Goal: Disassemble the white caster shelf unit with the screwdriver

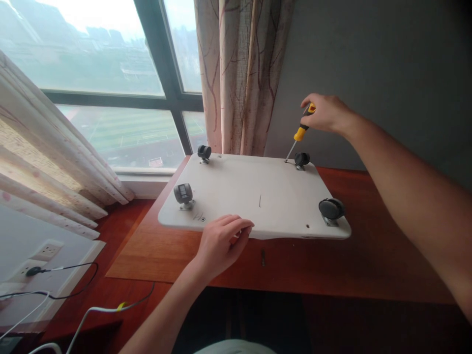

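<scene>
A white panel (pixel 236 191) lies flat on a reddish-brown wooden table, with black casters (pixel 183 194) standing up near its four corners. My right hand (pixel 324 112) is closed round the yellow and black handle of a screwdriver (pixel 300 132). The screwdriver slants down, its tip at a hole by the panel's far edge, just left of the far right caster (pixel 301 160). My left hand (pixel 224 243) rests at the panel's near edge, fingers bent together over it. A dark hole (pixel 307 226) shows near the near right caster (pixel 331 210).
The table (pixel 155 250) extends left, right and in front of the panel. A small dark metal piece (pixel 263 257) lies near its front. Curtains (pixel 236 73) and a window stand behind. Cables (pixel 92 309) run at the lower left, below wall sockets (pixel 47 250).
</scene>
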Tool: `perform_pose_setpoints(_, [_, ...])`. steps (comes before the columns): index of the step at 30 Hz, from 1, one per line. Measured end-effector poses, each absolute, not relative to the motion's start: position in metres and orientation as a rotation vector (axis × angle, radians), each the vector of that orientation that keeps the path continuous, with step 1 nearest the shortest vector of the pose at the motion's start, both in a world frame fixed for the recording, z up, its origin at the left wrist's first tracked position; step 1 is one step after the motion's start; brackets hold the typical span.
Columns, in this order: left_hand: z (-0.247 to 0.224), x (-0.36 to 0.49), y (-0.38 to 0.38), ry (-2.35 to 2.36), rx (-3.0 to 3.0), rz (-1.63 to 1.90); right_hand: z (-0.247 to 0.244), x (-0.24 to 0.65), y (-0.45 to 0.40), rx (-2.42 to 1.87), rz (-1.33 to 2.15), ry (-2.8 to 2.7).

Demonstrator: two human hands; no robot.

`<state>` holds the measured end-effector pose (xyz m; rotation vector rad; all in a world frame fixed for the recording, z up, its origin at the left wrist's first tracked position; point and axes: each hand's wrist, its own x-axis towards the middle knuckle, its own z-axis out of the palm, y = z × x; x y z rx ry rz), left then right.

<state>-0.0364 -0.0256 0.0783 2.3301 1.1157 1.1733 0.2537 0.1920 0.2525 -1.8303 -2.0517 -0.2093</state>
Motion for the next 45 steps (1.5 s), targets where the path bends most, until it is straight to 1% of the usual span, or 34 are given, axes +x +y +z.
perform_pose_setpoints(5, [0.086, -0.034, -0.026, 1.177, 2.338, 1.088, 0.252, 0.254, 0.190, -1.873, -0.207, -1.995])
perform_pose_setpoints(10, [0.118, -0.019, -0.008, 1.314, 2.492, 0.879, 0.251, 0.259, 0.188, -1.720, -0.225, -2.067])
perform_pose_setpoints(14, [0.147, 0.011, 0.042, 1.368, 2.538, 0.543, 0.250, 0.272, 0.181, -1.535, -0.127, -2.192])
perform_pose_setpoints(16, [0.154, 0.031, 0.076, 1.468, 2.539, 0.317, 0.249, 0.280, 0.177, -1.457, -0.078, -2.227])
perform_pose_setpoints(17, [0.155, 0.041, 0.093, 1.501, 2.539, 0.288, 0.249, 0.284, 0.174, -1.437, -0.063, -2.237])
perform_pose_setpoints(23, [0.141, 0.086, 0.168, 1.549, 2.538, 0.241, 0.253, 0.304, 0.164, -1.388, -0.065, -2.199])
perform_pose_setpoints(29, [0.126, 0.109, 0.197, 1.470, 2.568, 0.254, 0.252, 0.318, 0.147, -1.407, -0.141, -2.005])
perform_pose_setpoints(33, [0.121, 0.117, 0.206, 1.435, 2.589, 0.268, 0.235, 0.335, 0.130, -1.469, -0.171, -1.820])
perform_pose_setpoints(35, [0.120, 0.120, 0.208, 1.439, 2.591, 0.272, 0.219, 0.346, 0.122, -1.480, -0.081, -1.646])
perform_pose_setpoints(36, [0.119, 0.121, 0.209, 1.444, 2.590, 0.271, 0.209, 0.351, 0.117, -1.450, 0.021, -1.526])
perform_pose_setpoints(40, [0.120, 0.125, 0.211, 1.463, 2.585, 0.258, 0.169, 0.361, 0.098, -1.219, 0.425, -1.104])
perform_pose_setpoints(45, [0.127, 0.126, 0.210, 1.470, 2.573, 0.244, 0.123, 0.360, 0.089, -0.988, 0.734, -0.722])
